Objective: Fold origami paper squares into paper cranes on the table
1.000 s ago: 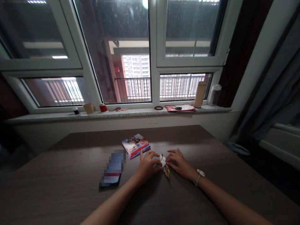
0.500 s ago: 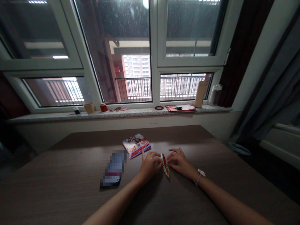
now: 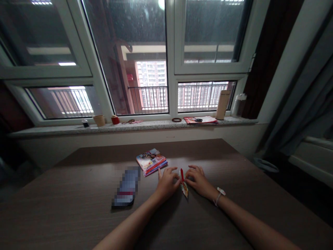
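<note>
Left hand (image 3: 168, 184): fingers curled, thumb tip and fingertips bunched at the left edge of a small, narrow folded piece of printed paper, red at the top and cream and orange-brown below (image 3: 184, 190). Right hand (image 3: 199, 183): fingers bent, thumb and index tip at its right edge, opposite. Contact looks likely on both sides; can't tell whether either hand is clamped on it. Hands are apart, paper between them, long axis running away from the person, near mid-table. Pale band with a white charm (image 3: 221, 192) on the right wrist.

Table (image 3: 78, 211) is dark brown, wood-look. Beyond the left hand, near its fingers: stack of glossy multicolour printed paper (image 3: 151, 160), red and purple edges. Top sheet has a picture and what look like print blocks; too small to read. Left of the left forearm: dark flat phone-like slab (image 3: 127, 187), pixelated, so any marking on it is illegible.

Speckled grey stone sill (image 3: 148, 126) behind, left to right: tan tapered cup (image 3: 99, 120), small red cylinder (image 3: 114, 120), dark brown ring (image 3: 176, 119), red-and-white printed sheets (image 3: 209, 120) with lettering unreadable, beige cylindrical flask (image 3: 222, 106).
</note>
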The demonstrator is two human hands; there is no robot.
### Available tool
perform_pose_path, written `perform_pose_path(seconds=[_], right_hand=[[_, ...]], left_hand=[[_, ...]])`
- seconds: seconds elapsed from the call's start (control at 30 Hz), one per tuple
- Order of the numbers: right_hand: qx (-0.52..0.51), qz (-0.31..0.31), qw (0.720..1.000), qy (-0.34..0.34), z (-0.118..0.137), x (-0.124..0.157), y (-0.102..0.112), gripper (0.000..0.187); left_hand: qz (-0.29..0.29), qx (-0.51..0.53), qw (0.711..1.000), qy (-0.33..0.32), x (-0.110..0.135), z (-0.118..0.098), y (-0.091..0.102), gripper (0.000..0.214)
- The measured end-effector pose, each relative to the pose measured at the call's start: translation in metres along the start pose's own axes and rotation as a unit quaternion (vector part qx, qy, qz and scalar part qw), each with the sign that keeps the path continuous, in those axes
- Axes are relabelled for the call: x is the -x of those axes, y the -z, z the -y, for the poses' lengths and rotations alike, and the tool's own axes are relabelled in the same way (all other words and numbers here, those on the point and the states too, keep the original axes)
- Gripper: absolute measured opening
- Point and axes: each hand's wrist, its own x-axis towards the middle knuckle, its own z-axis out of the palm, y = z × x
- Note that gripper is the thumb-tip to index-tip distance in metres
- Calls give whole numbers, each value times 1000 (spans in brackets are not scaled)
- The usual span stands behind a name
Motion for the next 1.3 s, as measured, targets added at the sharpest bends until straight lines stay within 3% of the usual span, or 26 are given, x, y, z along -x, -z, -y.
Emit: perform_pose_path(seconds=[0.33,0.8,1.3], right_hand=[[-14,-3,998,-58,-4,-3,-3,14],[10,-41,995,-86,2,-5,-8,15],[4,-65,995,-79,2,0,-9,17]], left_hand=[[31,-1,997,75,-2,-7,4,10],[20,-26,991,131,-3,-17,-1,13],[19,-11,992,123,1,-9,-4,13]])
